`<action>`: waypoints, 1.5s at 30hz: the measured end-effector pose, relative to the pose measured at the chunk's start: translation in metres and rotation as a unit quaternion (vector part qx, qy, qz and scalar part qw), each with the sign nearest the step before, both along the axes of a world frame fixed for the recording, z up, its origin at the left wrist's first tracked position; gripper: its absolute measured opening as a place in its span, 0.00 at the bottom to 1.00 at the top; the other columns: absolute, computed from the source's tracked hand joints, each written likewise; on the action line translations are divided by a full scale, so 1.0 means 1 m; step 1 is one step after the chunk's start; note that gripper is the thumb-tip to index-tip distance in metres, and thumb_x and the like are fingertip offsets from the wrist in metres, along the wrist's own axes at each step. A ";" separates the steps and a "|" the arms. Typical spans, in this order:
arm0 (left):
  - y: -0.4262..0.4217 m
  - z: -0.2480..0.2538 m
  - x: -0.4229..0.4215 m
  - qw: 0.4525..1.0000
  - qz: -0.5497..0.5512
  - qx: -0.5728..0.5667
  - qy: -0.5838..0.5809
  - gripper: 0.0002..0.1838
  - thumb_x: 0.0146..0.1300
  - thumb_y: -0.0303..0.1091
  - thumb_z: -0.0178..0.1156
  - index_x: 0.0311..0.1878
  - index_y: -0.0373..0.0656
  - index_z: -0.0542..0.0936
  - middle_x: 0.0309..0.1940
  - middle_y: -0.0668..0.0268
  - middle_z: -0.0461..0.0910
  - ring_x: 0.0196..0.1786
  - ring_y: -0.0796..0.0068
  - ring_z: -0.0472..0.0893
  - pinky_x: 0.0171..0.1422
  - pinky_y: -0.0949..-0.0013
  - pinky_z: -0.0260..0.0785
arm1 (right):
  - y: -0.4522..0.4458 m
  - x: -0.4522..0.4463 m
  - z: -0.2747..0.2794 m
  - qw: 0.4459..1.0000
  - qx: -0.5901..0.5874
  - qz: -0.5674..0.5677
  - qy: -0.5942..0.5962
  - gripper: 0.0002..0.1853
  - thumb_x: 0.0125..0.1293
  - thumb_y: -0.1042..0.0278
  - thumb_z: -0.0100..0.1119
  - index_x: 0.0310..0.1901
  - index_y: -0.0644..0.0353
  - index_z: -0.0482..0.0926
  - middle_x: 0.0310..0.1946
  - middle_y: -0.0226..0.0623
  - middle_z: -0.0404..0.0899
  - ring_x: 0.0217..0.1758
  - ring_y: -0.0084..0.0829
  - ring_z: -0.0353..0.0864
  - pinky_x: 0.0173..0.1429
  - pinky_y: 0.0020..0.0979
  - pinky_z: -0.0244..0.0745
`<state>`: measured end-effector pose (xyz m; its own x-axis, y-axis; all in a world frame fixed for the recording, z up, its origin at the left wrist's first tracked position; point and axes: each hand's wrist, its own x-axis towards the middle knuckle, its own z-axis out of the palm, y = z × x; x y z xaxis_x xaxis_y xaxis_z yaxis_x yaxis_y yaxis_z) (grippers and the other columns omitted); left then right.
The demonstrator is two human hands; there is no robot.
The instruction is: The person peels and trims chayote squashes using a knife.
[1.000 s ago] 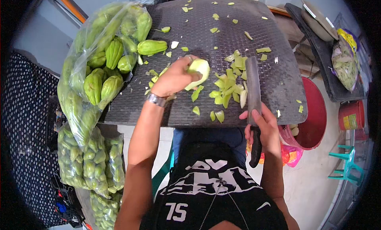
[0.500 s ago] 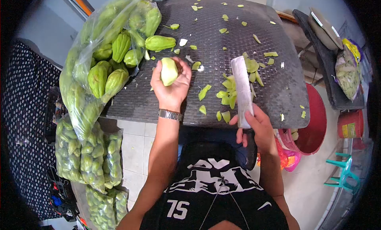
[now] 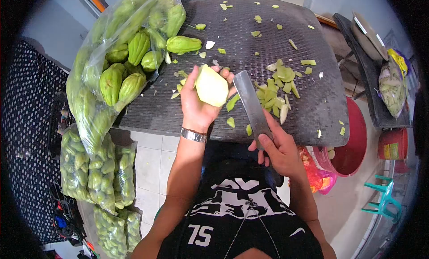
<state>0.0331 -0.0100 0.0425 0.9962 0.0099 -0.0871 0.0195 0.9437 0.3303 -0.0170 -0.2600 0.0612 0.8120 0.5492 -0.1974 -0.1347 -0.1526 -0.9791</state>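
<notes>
A pale, peeled chayote point(image 3: 212, 85) rests in my left hand point(image 3: 195, 108), its broad flat side facing up and my fingers curled around it. My right hand point(image 3: 280, 148) is closed on the handle of a knife point(image 3: 251, 102) with a wide rectangular blade. The blade points up and to the left, its tip close beside the chayote but apart from it. Green peelings point(image 3: 281, 82) lie in a loose pile on the dark woven-pattern table point(image 3: 178, 120), just beyond the knife. One unpeeled chayote point(image 3: 183, 44) lies on the table above my left hand.
A large clear bag point(image 3: 89, 98) of green chayotes covers the table's left side. More filled bags point(image 3: 102, 174) stand on the floor below it. At the right are a red tub point(image 3: 355, 138), a side table with a bagged item point(image 3: 393, 89), and a green stool point(image 3: 383, 196).
The chayote has turned in my left hand, showing a wide pale face. My right hand has brought the knife leftward, close to it, and more peelings lie on the pile.
</notes>
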 end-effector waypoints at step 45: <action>-0.059 -0.046 -0.034 0.996 0.036 -0.082 -0.002 0.16 0.70 0.32 0.59 0.59 0.41 0.79 0.53 0.57 0.85 0.58 0.56 0.85 0.68 0.50 0.77 | 0.011 0.031 -0.002 0.913 -0.212 -0.001 -0.350 0.37 0.73 0.41 0.61 0.79 0.44 0.68 0.35 0.48 0.75 0.38 0.54 0.81 0.45 0.50 0.77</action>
<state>-0.0004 -0.0692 -0.0034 0.9938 0.0675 -0.0887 -0.0515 0.9838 0.1715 0.0137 -0.2493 0.0592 0.8217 0.5425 0.1746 0.4997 -0.5382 -0.6787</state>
